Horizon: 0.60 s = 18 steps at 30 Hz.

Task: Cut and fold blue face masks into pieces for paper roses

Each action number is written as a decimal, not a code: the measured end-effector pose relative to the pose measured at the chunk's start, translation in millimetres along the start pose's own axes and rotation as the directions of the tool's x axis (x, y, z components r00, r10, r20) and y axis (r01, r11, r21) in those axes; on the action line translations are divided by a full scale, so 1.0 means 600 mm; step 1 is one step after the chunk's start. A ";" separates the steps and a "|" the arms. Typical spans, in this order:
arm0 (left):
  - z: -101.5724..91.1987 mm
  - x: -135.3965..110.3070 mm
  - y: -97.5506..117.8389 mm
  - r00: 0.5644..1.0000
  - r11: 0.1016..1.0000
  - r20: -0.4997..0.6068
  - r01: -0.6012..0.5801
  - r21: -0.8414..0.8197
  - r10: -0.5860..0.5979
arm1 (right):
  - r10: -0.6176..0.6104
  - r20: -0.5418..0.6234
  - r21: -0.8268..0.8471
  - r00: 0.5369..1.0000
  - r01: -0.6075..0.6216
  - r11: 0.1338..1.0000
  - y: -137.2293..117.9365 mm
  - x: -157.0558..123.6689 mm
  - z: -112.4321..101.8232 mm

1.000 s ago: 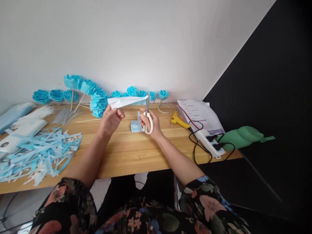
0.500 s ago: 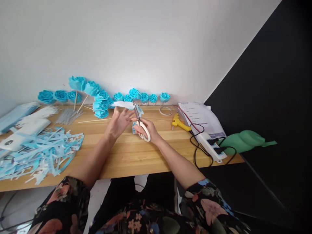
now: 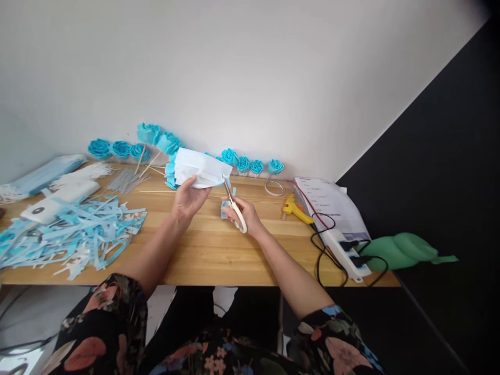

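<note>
My left hand (image 3: 190,200) pinches the lower edge of a white face mask (image 3: 201,167), its ear loops not visible. The mask is held up with its broad side towards me. In my right hand (image 3: 247,214) is a pair of scissors (image 3: 239,219) with white handles, fingers through the loops. The scissors' blades point up and meet the mask's right end. Small light blue pieces (image 3: 225,210) lie beside the right fingers, partly covered by them. Behind the mask, several blue fabric roses (image 3: 229,157) stand along the wall, a few hidden.
Cut blue and white strips (image 3: 97,234) heap up at left, near a white device (image 3: 58,200). Behind them lies a stack of blue masks (image 3: 50,174). A yellow glue gun (image 3: 296,209), a tape ring (image 3: 274,188), a power strip (image 3: 347,255) and a green wrapped bundle (image 3: 406,251) are at right.
The mask has turned from nearly edge-on to broadside. My left fingers, spread before, now close on its lower edge. The view has shifted, moving the table items rightward.
</note>
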<state>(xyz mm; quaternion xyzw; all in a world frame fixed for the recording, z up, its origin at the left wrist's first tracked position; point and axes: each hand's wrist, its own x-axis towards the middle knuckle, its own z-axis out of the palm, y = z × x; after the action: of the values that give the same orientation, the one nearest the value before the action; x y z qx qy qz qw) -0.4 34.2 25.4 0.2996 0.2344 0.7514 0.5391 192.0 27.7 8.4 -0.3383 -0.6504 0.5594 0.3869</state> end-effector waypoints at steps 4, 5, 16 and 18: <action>-0.012 0.010 0.002 0.999 0.999 -0.035 -0.020 -0.042 0.019 | 0.010 -0.055 -0.010 0.998 -0.011 1.000 0.000 0.002 0.001; -0.016 0.014 0.003 0.998 0.998 -0.052 -0.028 -0.051 0.026 | 0.013 -0.071 -0.010 0.997 -0.014 1.000 0.001 0.003 0.001; -0.018 0.011 0.024 0.997 0.997 -0.049 -0.062 -0.056 0.059 | 0.019 -0.192 0.027 0.981 -0.014 1.000 0.007 0.011 -0.008; -0.014 0.008 0.028 0.998 0.998 -0.045 -0.036 -0.054 0.034 | 0.010 -0.199 0.017 0.980 -0.007 1.000 0.008 0.012 -0.010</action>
<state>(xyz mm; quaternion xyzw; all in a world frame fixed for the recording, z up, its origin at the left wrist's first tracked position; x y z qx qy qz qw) -18.8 33.4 31.5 0.2721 0.2200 0.7732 0.5288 193.8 37.4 5.0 -0.3921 -0.6026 0.5295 0.4502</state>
